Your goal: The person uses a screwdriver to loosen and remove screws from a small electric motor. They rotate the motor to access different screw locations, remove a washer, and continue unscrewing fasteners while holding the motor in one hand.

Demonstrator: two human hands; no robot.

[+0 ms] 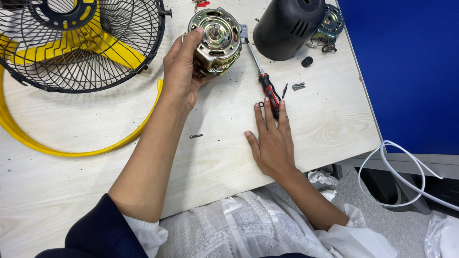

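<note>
right hand (pixel 272 141) flat, empty, fingertips on screwdriver (pixel 266 85). left hand (pixel 181 71) grasps motor (pixel 216 42) beside it. loose grip could tip motor.

The table (pixel 215 162) is bare near its front edge. Farther back, a fan cage (pixel 81 43), motor (pixel 216 42), screwdriver (pixel 265 83) and black cover (pixel 287 26) block the way.

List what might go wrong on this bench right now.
1. The screws and the washer lie loose on the table; the right hand, reaching at the screwdriver, might knock them off.
2. The left hand grips the motor from one side only; it looks heavy and could slip or tip.
3. Another screw lies alone between the forearms and could be swept away.
</note>
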